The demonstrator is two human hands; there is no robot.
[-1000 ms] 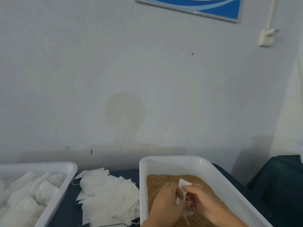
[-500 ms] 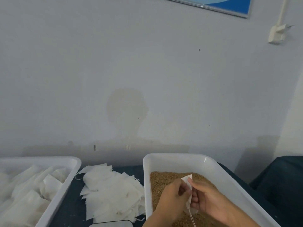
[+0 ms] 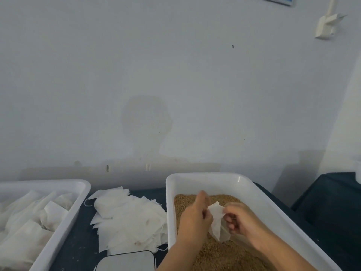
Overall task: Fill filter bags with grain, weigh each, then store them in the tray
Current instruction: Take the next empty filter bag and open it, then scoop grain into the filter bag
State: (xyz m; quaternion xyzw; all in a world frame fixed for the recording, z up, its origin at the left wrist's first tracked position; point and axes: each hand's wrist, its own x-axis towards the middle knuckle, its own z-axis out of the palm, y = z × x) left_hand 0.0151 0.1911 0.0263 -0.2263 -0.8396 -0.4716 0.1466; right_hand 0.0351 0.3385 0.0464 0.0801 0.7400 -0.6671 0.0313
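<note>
A pale grey wall (image 3: 175, 75) fills most of what I can see, with a faint round stain on it and a white plastic fitting (image 3: 326, 26) high up, far above the right hand; the corner of a blue sign (image 3: 281, 0) peeks in at the top edge. Below runs a dark blue table (image 3: 78, 241).

Both hands work over a white tub (image 3: 205, 180) that holds brown grain (image 3: 224, 255). The left hand (image 3: 195, 218) has its fingers curled and pinches the left edge of a white filter bag (image 3: 216, 220). The right hand (image 3: 240, 220) faces it, fingers bent, and pinches the bag's right edge. The bag hangs between the two hands just above the grain, its upper end spread out between the fingertips. Whether any grain is inside it I cannot tell.

Just to the left of the left hand, on the table beside the tub, lies a loose pile of empty bags (image 3: 127, 218), flat and overlapping, with thin strings trailing out. Further left of that stands a second white tray (image 3: 78, 202) with bulkier white bags (image 3: 39, 218) lying in it. Close below the pile, near the left forearm, the grey top of a scale (image 3: 127, 261) shows at the bottom edge, partly cut off
</note>
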